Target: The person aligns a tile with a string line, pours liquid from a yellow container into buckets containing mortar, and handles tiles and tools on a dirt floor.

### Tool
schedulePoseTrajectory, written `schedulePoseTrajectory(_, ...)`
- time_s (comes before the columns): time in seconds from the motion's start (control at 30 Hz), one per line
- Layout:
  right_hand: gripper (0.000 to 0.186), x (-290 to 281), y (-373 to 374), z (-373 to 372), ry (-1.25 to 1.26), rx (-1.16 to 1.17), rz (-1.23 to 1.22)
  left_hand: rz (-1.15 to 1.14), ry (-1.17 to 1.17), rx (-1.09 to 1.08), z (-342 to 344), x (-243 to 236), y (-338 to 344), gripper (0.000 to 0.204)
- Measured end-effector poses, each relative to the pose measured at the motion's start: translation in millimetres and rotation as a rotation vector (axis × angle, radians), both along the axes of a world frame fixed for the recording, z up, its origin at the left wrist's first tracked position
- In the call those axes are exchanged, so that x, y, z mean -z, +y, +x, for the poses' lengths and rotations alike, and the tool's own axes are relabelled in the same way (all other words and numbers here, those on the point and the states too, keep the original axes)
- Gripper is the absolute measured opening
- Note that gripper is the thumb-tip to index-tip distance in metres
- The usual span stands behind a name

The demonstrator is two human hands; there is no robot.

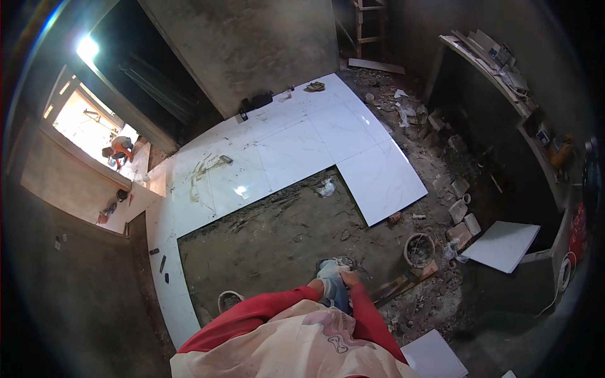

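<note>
On my feed a lamp glares just above a bright opening, where I see another person bent over, in grey and orange. A pale switch plate sits on the wall to the left. At the far end I have a wooden ladder standing upright. Along the right, light packages crowd the counter close to its long front edge. Toward its near corner sits something orange-yellow, perhaps a bag, though it's too dim for me to be sure. Nearer still, a red sack is beside a coiled white cable.
</note>
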State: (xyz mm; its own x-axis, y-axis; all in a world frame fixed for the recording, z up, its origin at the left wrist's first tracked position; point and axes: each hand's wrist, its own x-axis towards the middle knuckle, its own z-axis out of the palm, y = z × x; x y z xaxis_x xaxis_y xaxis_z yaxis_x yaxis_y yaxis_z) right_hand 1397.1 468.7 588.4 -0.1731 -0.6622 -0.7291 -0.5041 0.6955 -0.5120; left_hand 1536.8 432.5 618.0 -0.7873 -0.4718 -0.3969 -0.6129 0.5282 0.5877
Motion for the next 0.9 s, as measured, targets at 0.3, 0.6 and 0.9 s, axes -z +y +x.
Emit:
schedulePoseTrajectory(0.3,0.025,48.7,20.2,-26.9,-0.101,-0.460,-0.628,-0.083,-0.267,0.179,53.0,4.5,12.0,0.037)
schedulePoseTrajectory(0.6,0.040,21.7,29.1,-52.9,-0.210,-0.067,-0.377,-0.184,-0.090,0.234,5.5,-25.9,-2.0,0.028)
schedulePoseTrajectory(0.9,0.040,-55.4,51.1,-72.8,-0.665,0.296,-0.104,-0.079,0.040,-0.023,-72.6,23.0,-22.8,0.020)
